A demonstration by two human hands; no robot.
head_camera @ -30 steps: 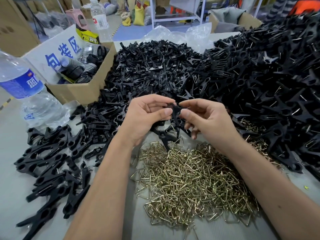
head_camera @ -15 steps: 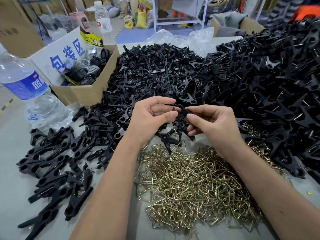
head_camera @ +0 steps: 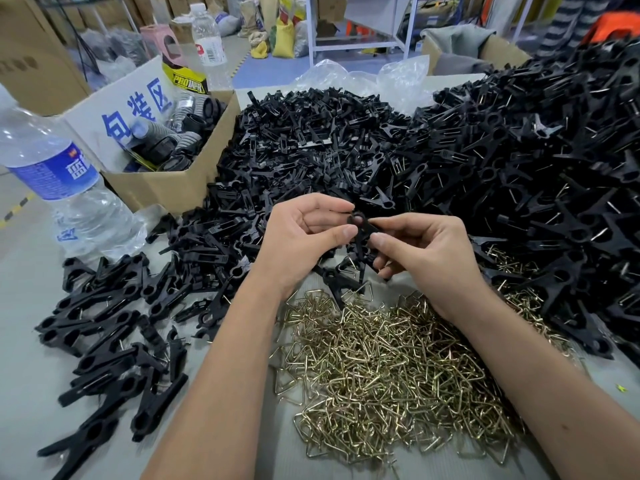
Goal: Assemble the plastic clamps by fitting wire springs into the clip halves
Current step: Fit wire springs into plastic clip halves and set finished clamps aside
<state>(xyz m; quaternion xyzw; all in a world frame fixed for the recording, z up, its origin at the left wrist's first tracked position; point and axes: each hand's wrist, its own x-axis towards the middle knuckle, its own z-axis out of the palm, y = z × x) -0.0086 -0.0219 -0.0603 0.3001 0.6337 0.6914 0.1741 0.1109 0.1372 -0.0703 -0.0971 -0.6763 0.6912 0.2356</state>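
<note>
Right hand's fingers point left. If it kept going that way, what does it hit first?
Probably the black clip it already pinches, then the left hand's fingertips right behind it. Depth between the right hand and left is unclear.

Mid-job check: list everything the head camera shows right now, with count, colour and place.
clip halves: large heap, black, centre back
assembled clamps: big heap, black, right; more at on left
wire springs: pile, brass-coloured, front centre
clip piece: one, black, held between both hands
water bottle: one, clear, blue label, left
second bottle: one, clear, back left
cardboard box: one, brown, back left
left hand: pinches clip piece
right hand: pinches clip piece
</note>
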